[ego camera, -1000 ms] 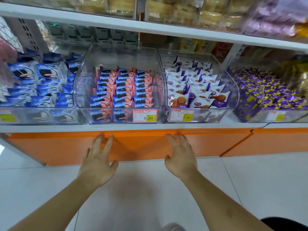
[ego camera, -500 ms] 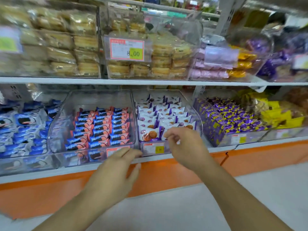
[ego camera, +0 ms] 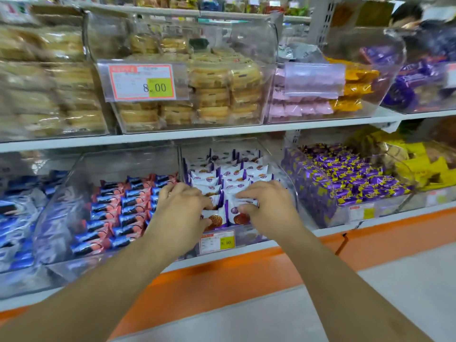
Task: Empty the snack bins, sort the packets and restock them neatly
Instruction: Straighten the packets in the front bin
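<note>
**Both hands in the centre bin, no bin emptied yet**

On the lower shelf [ego camera: 222,261], far left, a bin of blue packets [ego camera: 17,218] sits full. Next to it, the clear bin of blue-and-pink packets [ego camera: 118,211] holds tidy rows and is untouched. The left hand [ego camera: 182,208] reaches over the front lip of the centre bin [ego camera: 283,174], fingers curled down onto the front white-and-purple packets [ego camera: 229,174]; whether it actually grips one cannot be told. Just beside it, the right hand [ego camera: 267,206] pinches a front packet between thumb and fingers. Further right, the purple-and-yellow sweets bin [ego camera: 345,181] and a yellow packets bin [ego camera: 424,169] are also full. The upper shelf bins [ego camera: 185,82] appear stocked

Judged status: the emptying step is only starting at the centre bin. Removal, sorting and neat restocking all remain to be done
</note>
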`<state>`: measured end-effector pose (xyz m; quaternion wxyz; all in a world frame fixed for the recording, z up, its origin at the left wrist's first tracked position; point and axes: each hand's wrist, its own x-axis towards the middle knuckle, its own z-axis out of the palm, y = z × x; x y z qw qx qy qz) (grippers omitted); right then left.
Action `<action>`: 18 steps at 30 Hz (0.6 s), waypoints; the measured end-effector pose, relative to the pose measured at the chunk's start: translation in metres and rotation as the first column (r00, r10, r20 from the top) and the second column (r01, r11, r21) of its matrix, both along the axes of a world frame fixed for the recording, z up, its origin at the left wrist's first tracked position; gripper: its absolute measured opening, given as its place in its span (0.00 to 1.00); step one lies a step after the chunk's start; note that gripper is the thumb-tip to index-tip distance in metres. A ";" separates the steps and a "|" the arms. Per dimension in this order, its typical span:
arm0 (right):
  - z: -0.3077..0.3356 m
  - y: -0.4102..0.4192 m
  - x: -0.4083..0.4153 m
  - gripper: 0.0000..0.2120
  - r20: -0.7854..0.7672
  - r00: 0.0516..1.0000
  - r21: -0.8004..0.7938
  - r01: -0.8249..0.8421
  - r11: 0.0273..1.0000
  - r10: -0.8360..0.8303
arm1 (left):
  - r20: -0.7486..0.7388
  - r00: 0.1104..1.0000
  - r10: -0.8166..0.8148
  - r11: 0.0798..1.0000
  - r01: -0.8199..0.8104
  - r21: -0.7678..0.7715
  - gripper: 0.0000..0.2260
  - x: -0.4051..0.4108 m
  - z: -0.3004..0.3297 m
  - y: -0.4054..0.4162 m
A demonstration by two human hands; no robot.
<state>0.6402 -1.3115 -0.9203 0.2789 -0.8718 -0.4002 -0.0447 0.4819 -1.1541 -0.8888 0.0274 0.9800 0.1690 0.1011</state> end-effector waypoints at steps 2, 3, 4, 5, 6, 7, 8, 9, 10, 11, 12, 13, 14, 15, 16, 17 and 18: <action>-0.003 0.002 0.002 0.12 -0.052 0.997 0.016 -0.064 0.998 0.065 | 0.009 1.000 -0.007 1.000 0.007 -0.002 0.14 -0.002 -0.002 0.002; -0.002 0.002 0.003 0.13 -0.075 0.992 0.016 -0.096 0.995 0.097 | 0.019 1.000 -0.009 1.000 0.009 -0.002 0.12 -0.004 -0.002 0.003; -0.001 0.001 0.003 0.14 -0.090 0.989 0.012 -0.115 0.993 0.115 | 0.033 0.999 -0.009 1.000 0.009 -0.001 0.11 -0.005 -0.002 0.003; 0.001 -0.001 0.003 0.14 -0.092 0.989 0.001 -0.119 0.993 0.118 | 0.044 0.999 -0.007 1.000 0.007 -0.003 0.11 -0.006 -0.002 0.004; 0.002 -0.002 0.003 0.15 -0.077 0.991 -0.012 -0.111 0.994 0.110 | 0.050 0.999 -0.005 1.000 0.005 -0.005 0.11 -0.007 -0.002 0.004; 0.003 -0.004 0.002 0.15 -0.049 0.994 -0.022 -0.097 0.995 0.096 | 0.050 0.999 -0.003 1.000 0.003 -0.006 0.11 -0.008 -0.002 0.003; 0.003 -0.005 0.001 0.16 -0.014 0.997 -0.030 -0.080 0.996 0.080 | 0.047 0.999 -0.001 1.000 0.001 -0.003 0.11 -0.008 -0.002 0.002; 0.005 -0.006 -0.002 0.18 0.025 0.997 -0.033 -0.070 0.997 0.071 | 0.046 0.999 0.000 1.000 0.000 0.001 0.12 -0.008 -0.003 0.001; 0.007 -0.006 -0.004 0.22 0.049 0.997 -0.031 -0.064 0.997 0.065 | 0.050 0.999 0.000 1.000 0.000 0.002 0.12 -0.008 -0.004 0.000; 0.009 -0.007 -0.006 0.27 0.064 0.996 -0.033 -0.064 0.997 0.066 | 0.062 0.998 -0.003 1.000 0.004 -0.001 0.13 -0.008 -0.004 -0.001; 0.011 -0.008 -0.007 0.31 0.069 0.995 -0.043 -0.070 0.997 0.073 | 0.080 0.997 -0.007 1.000 0.007 -0.007 0.13 -0.007 -0.005 -0.002; 0.011 -0.009 -0.006 0.33 0.076 0.994 -0.065 -0.074 0.995 0.078 | 0.095 0.995 -0.008 1.000 0.009 -0.013 0.13 -0.008 -0.005 -0.002; 0.011 -0.009 -0.006 0.33 0.079 0.994 -0.094 -0.074 0.993 0.081 | 0.100 0.995 -0.006 1.000 0.008 -0.015 0.14 -0.008 -0.005 -0.002; 0.010 -0.009 -0.006 0.33 0.076 0.994 -0.127 -0.065 0.990 0.076 | 0.093 0.996 0.000 1.000 0.001 -0.012 0.15 -0.008 -0.004 -0.002; 0.008 -0.009 -0.006 0.32 0.075 0.995 -0.150 -0.050 0.988 0.061 | 0.079 0.997 0.009 1.000 -0.009 -0.003 0.17 -0.008 -0.003 -0.002; 0.007 -0.010 -0.005 0.32 0.084 0.995 -0.162 -0.032 0.986 0.046 | 0.064 0.998 0.021 1.000 -0.021 0.005 0.19 -0.008 -0.001 -0.002; 0.007 -0.011 -0.004 0.32 0.100 0.994 -0.171 -0.015 0.985 0.033 | 0.053 0.998 0.029 0.999 -0.030 0.012 0.21 -0.007 0.000 -0.002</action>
